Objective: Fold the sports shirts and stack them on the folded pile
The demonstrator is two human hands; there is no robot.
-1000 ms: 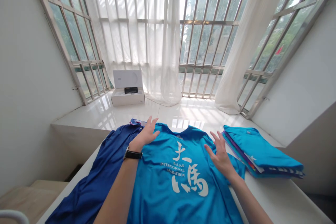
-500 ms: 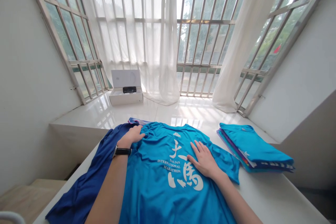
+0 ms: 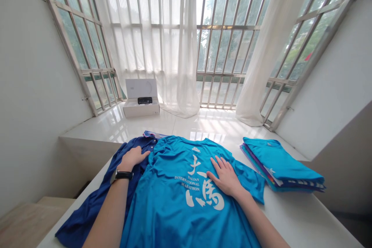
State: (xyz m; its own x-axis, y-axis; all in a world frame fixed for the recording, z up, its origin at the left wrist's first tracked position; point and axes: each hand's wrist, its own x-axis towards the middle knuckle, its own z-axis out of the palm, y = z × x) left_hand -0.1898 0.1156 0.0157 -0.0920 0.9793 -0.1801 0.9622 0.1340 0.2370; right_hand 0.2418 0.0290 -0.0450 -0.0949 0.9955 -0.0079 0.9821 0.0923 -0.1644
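Note:
A bright blue T-shirt (image 3: 180, 213) with white lettering lies spread flat on the white table (image 3: 302, 224). My right hand (image 3: 226, 176) rests on its chest with the fingers stretched out flat. My left hand (image 3: 132, 158), with a black watch on the wrist, lies at the shirt's left shoulder edge, on the dark blue polo shirt (image 3: 95, 205) underneath. Its fingers are loosely curled and hold nothing that I can see.
A stack of folded blue shirts (image 3: 280, 164) sits on the table to the right. Beyond the table is a glossy white window ledge (image 3: 180, 124) with an open white box (image 3: 141, 100), sheer curtains and barred windows. Walls stand close on both sides.
My left hand has slid left off the bright blue shirt's shoulder onto the dark blue one. My right hand came down flat on the shirt's chest and has stayed there.

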